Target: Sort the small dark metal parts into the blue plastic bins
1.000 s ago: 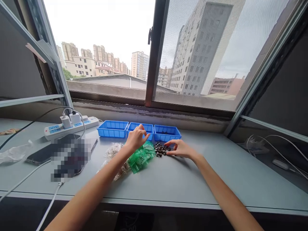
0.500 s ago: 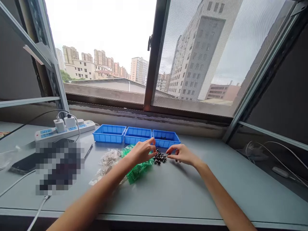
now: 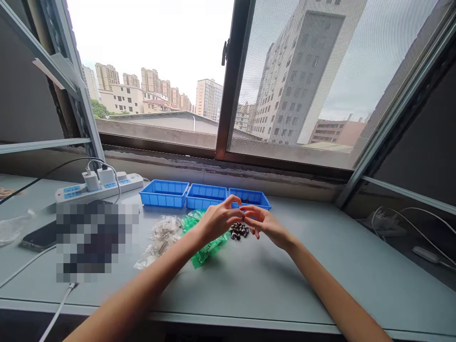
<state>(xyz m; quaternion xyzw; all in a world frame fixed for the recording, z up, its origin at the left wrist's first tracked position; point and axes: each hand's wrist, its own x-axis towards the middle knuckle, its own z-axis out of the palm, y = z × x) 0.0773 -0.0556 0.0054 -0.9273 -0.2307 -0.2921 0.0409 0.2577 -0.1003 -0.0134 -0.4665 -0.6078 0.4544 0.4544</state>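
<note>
My left hand (image 3: pixel 221 218) and my right hand (image 3: pixel 266 225) meet fingertip to fingertip just above a small pile of black parts (image 3: pixel 238 231). Both are closed in a pinch; a tiny dark thing seems to sit between the fingertips, too small to name. Under my left wrist lie green plastic packets (image 3: pixel 203 256). Left of them is a heap of clear plastic bags (image 3: pixel 162 237) with small pieces inside. Right behind the fingers stands a blue bin (image 3: pixel 254 197) with a few dark pieces in it, partly covered by my hands.
Two more blue bins, a middle one (image 3: pixel 206 203) and a left one (image 3: pixel 164 199), stand in the same row by the window. A white power strip (image 3: pixel 101 187) with plugs and cables is at the back left. A dark phone (image 3: pixel 39 236) lies nearby.
My right hand has come up and left from the edge of the black pile to meet my left hand. The left hand has shifted slightly right. The view has tilted a little.
</note>
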